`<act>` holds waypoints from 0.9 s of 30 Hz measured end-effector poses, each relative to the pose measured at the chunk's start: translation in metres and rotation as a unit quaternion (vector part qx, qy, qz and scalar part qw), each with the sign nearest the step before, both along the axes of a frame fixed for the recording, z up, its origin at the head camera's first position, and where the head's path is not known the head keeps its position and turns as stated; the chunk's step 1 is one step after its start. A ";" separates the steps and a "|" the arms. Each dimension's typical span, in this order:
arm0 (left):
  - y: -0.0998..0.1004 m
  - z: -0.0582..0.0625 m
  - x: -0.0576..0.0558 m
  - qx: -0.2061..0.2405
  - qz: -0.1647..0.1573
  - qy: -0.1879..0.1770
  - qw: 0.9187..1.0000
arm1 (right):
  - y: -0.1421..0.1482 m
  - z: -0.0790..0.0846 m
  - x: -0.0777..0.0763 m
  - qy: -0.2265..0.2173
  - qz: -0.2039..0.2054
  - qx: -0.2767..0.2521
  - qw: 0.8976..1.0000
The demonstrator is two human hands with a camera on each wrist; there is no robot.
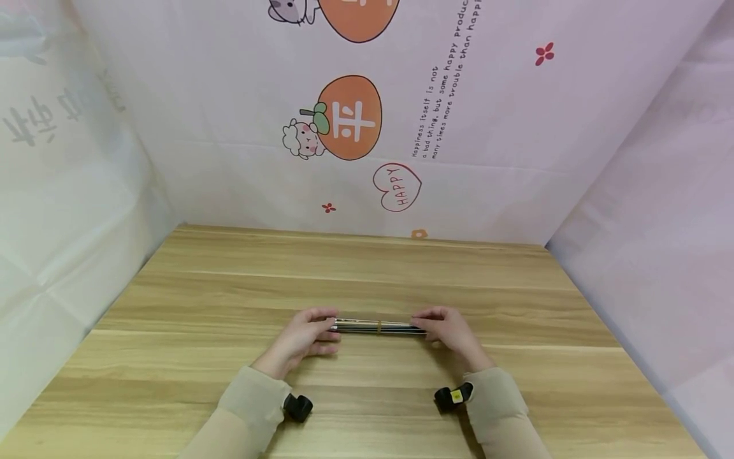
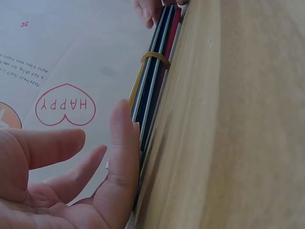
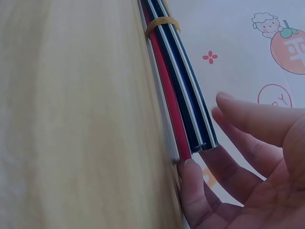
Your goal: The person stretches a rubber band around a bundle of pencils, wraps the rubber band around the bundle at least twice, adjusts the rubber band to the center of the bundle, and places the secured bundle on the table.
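Observation:
A slim bundle of pencils (image 1: pixel 367 327) lies crosswise, low over the wooden table. Most are dark with pale stripes; one is red, and a yellowish edge also shows. A tan rubber band (image 2: pixel 155 58) wraps them near the middle. At the bundle's left end my left hand (image 1: pixel 306 333) holds the tips between its fingers; one straight finger covers part of that end in the left wrist view. My right hand (image 1: pixel 450 330) holds the opposite end, with a fingertip on the red pencil (image 3: pixel 169 90). Whether the bundle touches the wood, I cannot tell.
The wood-grain table (image 1: pixel 367 274) meets a pale printed cloth (image 1: pixel 487 127) at its back edge. More pale cloth hangs along the left side (image 1: pixel 69 191) and right side (image 1: pixel 648 223). A black wrist camera (image 1: pixel 298 408) sits on the left cuff, another wrist camera (image 1: pixel 453 396) on the right.

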State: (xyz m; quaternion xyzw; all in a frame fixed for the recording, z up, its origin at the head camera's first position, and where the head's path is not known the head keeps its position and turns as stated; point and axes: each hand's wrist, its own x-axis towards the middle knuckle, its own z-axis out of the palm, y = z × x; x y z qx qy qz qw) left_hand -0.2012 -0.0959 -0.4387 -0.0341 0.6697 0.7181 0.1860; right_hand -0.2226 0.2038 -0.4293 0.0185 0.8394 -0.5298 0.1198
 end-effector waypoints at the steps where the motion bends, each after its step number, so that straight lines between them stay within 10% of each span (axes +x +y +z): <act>1: 0.000 0.000 0.000 0.000 0.000 0.000 1.000 | 0.000 0.000 0.000 0.001 0.001 0.003 1.000; 18: -0.018 0.003 -0.005 0.002 0.017 0.014 1.000 | 0.001 0.001 -0.004 0.033 -0.027 0.035 0.998; 27: -0.035 0.027 -0.013 -0.009 0.037 0.038 0.999 | 0.008 0.018 -0.009 0.070 -0.036 0.012 0.997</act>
